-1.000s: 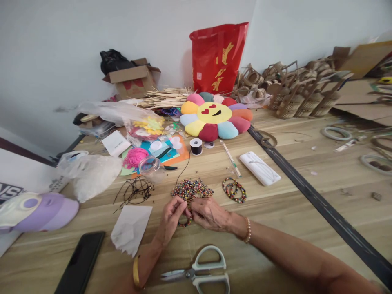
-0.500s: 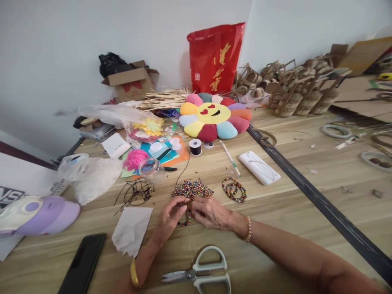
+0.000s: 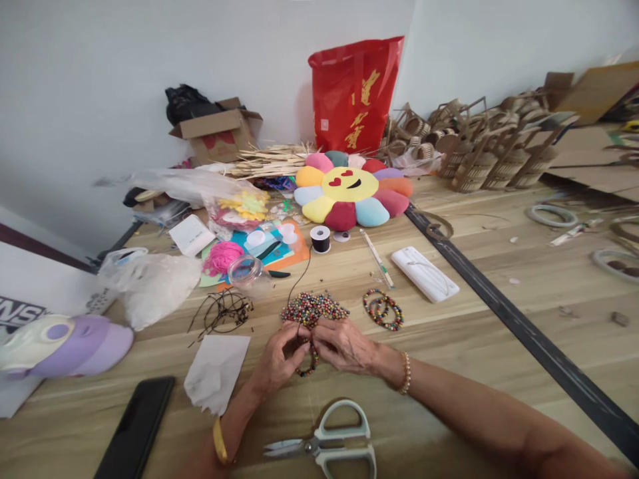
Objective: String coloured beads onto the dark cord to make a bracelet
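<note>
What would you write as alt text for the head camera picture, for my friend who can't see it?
Two bare hands, left and right, hold a small beaded loop beside a pile of colorful beads on a wooden table. Scissors lie in front, and a smiling flower cushion and a red bag are behind.

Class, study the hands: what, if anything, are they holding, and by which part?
The left hand and right hand hold a beaded loop at its upper end, by the cord; the exact pinch points are hidden by the fingers.
</note>
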A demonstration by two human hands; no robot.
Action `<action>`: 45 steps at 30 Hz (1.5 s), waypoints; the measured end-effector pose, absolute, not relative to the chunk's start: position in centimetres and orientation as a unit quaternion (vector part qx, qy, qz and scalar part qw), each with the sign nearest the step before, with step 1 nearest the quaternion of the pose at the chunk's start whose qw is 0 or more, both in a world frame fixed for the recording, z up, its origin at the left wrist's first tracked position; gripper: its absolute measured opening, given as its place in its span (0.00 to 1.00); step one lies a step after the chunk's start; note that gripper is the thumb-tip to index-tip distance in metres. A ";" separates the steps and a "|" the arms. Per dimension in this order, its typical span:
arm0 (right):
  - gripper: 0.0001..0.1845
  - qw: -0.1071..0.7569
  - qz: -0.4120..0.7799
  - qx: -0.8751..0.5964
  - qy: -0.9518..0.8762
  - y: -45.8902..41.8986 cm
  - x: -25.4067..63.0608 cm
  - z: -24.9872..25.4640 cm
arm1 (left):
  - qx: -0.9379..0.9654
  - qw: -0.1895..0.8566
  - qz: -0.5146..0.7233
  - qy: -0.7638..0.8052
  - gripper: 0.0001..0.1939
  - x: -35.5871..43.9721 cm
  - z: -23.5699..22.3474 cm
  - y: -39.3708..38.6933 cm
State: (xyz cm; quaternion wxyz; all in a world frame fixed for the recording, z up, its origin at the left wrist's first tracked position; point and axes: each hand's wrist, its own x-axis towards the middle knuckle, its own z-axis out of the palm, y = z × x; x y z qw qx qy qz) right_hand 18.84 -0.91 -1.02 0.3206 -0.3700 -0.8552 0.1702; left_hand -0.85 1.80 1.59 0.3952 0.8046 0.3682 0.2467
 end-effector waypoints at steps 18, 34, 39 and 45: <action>0.04 0.290 0.156 -0.365 -0.871 -1.0 18.8 -0.5 | 0.767 0.442 0.224 0.408 0.04 0.0 1.7 1.1; 0.05 0.293 0.171 -0.380 -0.861 -0.8 18.9 -0.9 | 0.689 0.534 0.251 0.421 0.07 -0.1 0.9 1.7; 0.07 0.329 0.189 -0.380 -0.844 -0.7 19.0 -1.0 | 0.663 0.582 0.252 0.398 0.11 -0.6 0.6 1.8; 0.08 0.352 0.194 -0.373 -0.836 -0.7 18.9 -1.1 | 0.708 0.490 0.275 0.427 0.08 -0.8 0.0 1.6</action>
